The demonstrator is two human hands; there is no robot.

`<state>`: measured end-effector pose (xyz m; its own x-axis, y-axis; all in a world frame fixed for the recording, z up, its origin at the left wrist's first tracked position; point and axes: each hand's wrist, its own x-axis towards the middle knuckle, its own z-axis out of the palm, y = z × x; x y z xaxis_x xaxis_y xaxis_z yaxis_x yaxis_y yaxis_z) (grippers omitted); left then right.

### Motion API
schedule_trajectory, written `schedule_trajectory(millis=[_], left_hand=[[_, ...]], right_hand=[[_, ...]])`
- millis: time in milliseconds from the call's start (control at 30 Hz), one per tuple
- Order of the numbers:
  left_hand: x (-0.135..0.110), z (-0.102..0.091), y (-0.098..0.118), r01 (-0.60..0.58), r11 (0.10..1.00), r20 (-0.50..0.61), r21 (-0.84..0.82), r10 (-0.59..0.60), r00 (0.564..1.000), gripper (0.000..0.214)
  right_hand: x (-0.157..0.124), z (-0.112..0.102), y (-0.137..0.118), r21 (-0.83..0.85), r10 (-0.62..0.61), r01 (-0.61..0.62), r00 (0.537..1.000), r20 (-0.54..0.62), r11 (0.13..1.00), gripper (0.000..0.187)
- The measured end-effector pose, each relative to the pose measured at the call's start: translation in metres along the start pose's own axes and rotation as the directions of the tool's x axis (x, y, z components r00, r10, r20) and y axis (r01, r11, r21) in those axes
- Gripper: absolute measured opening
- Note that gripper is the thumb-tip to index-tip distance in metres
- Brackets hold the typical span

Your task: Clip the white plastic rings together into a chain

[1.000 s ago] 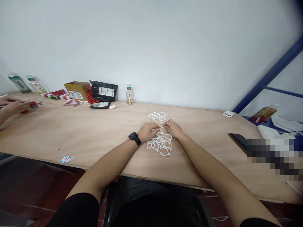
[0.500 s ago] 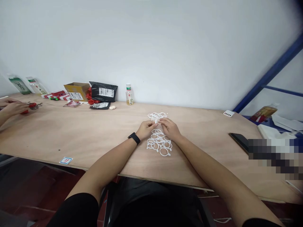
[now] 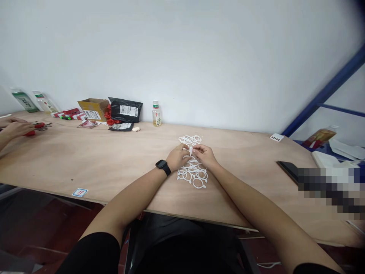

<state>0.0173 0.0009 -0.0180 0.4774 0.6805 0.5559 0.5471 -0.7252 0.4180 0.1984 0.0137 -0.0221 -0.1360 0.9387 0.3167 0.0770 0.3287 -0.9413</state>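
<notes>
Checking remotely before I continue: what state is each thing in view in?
Left hand: gripping a white plastic clip
Right hand: gripping the same clip
White plastic rings: heaped on the plywood table
Cardboard box: open
Small bottle: upright, capped
Phone: lying flat

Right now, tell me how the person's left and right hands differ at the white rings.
The left hand wears a black smartwatch on its wrist, while the right hand has a bare wrist. The left hand sits left of the small upright white tab, and the right hand sits to its right. Both are over the white plastic rings, with their fingers close to the tab.
</notes>
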Motion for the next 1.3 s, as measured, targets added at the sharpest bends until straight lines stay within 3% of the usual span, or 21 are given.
schedule_trajectory(millis=[300,433,567,667,1033,1300], left_hand=[[0.0017,-0.0021,0.0008,-0.042,0.999,0.038,0.024,0.041,0.998,0.015],[0.0027,-0.0027,0.0039,0.046,0.981,0.008,-0.187,-0.045,0.999,0.02],[0.0034,0.002,0.0015,0.21,0.862,-0.02,-0.461,-0.246,0.969,0.028],[0.0038,0.0053,-0.0016,0.209,0.793,-0.022,-0.572,-0.27,0.963,0.031],[0.0035,-0.0033,0.0031,0.147,0.862,-0.083,-0.486,-0.213,0.974,0.029],[0.0041,-0.0023,0.0012,0.17,0.888,-0.051,-0.428,-0.211,0.976,0.024]], right_hand=[[-0.0069,0.0012,-0.0024,-0.206,-0.127,0.13,0.991,0.027,0.97,0.027],[-0.0057,-0.0013,-0.0013,-0.19,-0.136,0.137,0.991,0.016,0.972,0.027],[-0.0045,-0.0022,0.0026,-0.159,-0.123,0.124,0.992,0.016,0.979,0.029],[-0.0053,-0.0012,0.0016,-0.125,-0.114,0.117,0.993,0.03,0.985,0.03],[-0.0023,-0.0023,-0.0053,0.107,0.005,-0.024,0.985,0.173,0.994,0.035],[0.0003,-0.0007,-0.0025,0.084,-0.016,0.0,0.981,0.195,0.996,0.031]])
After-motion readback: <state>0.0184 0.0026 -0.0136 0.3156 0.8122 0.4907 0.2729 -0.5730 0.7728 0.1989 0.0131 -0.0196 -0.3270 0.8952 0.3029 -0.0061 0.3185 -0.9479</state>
